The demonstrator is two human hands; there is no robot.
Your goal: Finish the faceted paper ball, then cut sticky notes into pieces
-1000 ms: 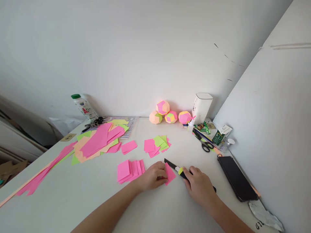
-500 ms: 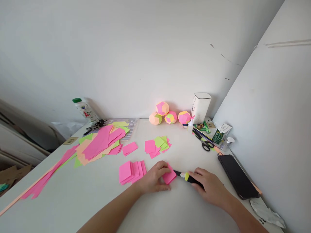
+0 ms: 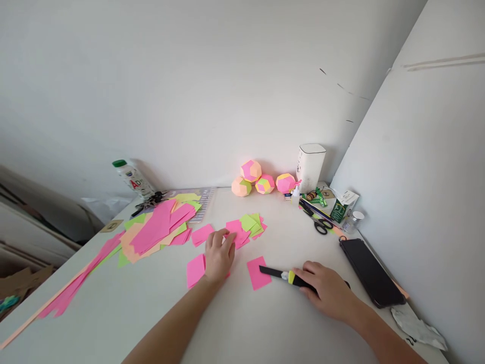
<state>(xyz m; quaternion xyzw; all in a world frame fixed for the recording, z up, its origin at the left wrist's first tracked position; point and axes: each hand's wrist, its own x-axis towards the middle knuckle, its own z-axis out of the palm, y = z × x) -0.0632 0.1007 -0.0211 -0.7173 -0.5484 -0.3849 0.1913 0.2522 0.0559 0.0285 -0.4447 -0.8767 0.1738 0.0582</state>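
My right hand point(image 3: 322, 285) grips a black and yellow utility knife point(image 3: 303, 282). Its dark blade points left and lies over the right part of a single pink paper square point(image 3: 254, 279) on the table. My left hand point(image 3: 220, 253) is at the left edge of the loose pink squares point(image 3: 237, 228), fingers curled and tips close together; whatever they pinch is hidden. Under that wrist, a stack of pink squares point(image 3: 195, 270) is partly covered. Several green squares point(image 3: 252, 224) lie over the loose pink ones, and another pink square point(image 3: 202, 234) sits just left of my fingers.
Paper strips and sheets point(image 3: 155, 230) spread across the left of the white table. Folded paper balls point(image 3: 250, 172) and a white container point(image 3: 311, 167) stand by the wall. Scissors point(image 3: 321, 225), a glue bottle point(image 3: 295, 194) and a phone point(image 3: 371, 273) lie on the right; a white bottle point(image 3: 133, 179) leans far left.
My left hand has left the pink square by the blade and moved left and away to the loose pink squares. The knife blade now overlaps the square, and my right hand has hardly moved.
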